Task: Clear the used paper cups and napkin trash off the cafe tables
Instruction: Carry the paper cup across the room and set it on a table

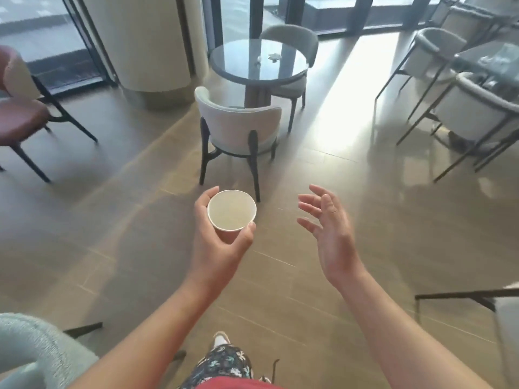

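My left hand point(222, 242) grips a white paper cup point(232, 210) upright, fingers and thumb curled round its wall; the cup looks empty inside. My right hand point(328, 223) hangs to the right of the cup, fingers spread and relaxed, holding nothing. Ahead stands a round dark glass table point(238, 66) with two small crumpled napkin pieces point(273, 56) lying on its top.
A pale chair point(238, 124) stands between me and the round table, another grey chair point(292, 37) behind it. A maroon chair point(19, 108) is at left, more chairs and a glass table point(488, 60) at right. A fuzzy chair point(31, 352) sits bottom left. Open wooden floor lies around.
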{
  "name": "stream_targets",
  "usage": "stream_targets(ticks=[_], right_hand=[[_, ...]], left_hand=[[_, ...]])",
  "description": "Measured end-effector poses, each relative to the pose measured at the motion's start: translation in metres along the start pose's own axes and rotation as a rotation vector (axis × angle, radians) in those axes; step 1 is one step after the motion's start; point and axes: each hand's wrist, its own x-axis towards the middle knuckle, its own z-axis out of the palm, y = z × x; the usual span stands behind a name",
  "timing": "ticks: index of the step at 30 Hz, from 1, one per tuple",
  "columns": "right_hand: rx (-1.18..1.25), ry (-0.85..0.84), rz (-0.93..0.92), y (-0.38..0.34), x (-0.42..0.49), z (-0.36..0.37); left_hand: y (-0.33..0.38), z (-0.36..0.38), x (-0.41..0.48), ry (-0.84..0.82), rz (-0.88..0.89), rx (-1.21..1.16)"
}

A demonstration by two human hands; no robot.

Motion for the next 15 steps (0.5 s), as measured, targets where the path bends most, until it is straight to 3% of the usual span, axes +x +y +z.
stream_targets(ticks=[15], right_hand=[[0.025, 0.36, -0.075, -0.026, 0.303, -0.089]], left_hand=[[-0.033, 0.203, 0.313, -0.346, 0.019, -0.05]])
